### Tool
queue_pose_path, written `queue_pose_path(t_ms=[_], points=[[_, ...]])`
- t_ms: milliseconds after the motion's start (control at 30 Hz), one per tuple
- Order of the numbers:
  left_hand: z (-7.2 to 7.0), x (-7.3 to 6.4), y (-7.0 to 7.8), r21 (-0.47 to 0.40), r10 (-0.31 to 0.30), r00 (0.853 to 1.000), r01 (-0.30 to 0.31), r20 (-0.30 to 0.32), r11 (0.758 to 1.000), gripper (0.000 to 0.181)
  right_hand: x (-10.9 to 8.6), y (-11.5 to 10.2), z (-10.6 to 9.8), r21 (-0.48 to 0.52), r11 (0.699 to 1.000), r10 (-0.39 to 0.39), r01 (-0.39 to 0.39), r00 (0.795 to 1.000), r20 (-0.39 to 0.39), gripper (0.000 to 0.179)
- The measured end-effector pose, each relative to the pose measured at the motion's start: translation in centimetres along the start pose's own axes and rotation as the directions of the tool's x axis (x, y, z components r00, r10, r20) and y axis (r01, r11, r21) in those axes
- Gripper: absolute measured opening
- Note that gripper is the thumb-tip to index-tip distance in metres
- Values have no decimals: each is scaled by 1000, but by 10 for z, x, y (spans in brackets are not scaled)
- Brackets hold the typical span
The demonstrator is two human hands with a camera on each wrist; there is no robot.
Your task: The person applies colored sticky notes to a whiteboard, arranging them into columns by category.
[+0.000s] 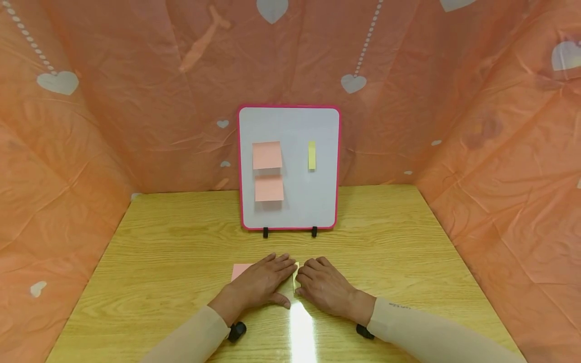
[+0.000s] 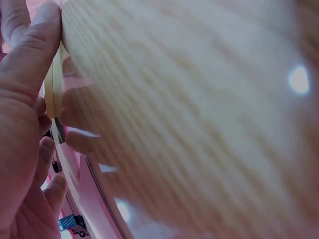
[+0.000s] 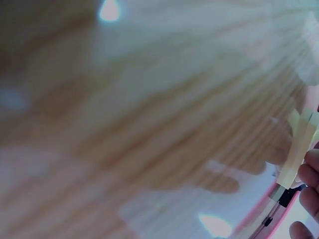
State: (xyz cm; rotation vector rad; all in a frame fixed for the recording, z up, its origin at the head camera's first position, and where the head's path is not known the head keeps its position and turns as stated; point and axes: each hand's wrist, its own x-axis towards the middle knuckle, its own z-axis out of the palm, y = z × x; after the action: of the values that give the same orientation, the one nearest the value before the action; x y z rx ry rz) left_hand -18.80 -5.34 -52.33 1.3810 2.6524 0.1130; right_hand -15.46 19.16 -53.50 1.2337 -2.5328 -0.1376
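Note:
A narrow pad of yellow sticky notes [image 1: 296,276] lies on the table between the two hands. My left hand [image 1: 260,282] rests palm down with its fingers stretched out, fingertips at the pad's left edge. It partly covers a pink sticky note pad [image 1: 240,270]. From the right, my right hand [image 1: 326,287] has its fingers curled at the yellow pad and pinches its edge. In the right wrist view the yellow pad [image 3: 297,152] shows side-on beside the fingers [image 3: 310,174]. The left wrist view shows the pad [image 2: 53,92] below the thumb.
Behind the hands a pink-framed whiteboard [image 1: 295,212] stands upright on black feet [image 1: 265,232]. Two pink sticky notes [image 1: 267,155] hang on its left side, one above the other, and a narrow yellow note [image 1: 311,155] on its right. Orange cloth [image 1: 181,101] encloses the wooden table [image 1: 159,242].

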Motion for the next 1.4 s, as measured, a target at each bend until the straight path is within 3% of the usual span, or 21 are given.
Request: queue_pose_path(t_ms=[500,767,1033,1400], points=[[3,0,0,-17,-2,1000,1,-8,1000,95,0,0,2,7,1000,1,-1,998,-55,19],[2,-2,-4,-28,-5,1000,5,-3,1000,100,0,0,2,-23,1000,-6,5,999,-39,22],[1,-2,-12,42,21,999,-20,-24,999,102,0,-1,1,-26,1000,5,-6,1000,-14,21],[3,-3,-12,24,11,1000,-10,-24,1000,102,2,0,2,-26,1000,8,-9,999,-36,20]])
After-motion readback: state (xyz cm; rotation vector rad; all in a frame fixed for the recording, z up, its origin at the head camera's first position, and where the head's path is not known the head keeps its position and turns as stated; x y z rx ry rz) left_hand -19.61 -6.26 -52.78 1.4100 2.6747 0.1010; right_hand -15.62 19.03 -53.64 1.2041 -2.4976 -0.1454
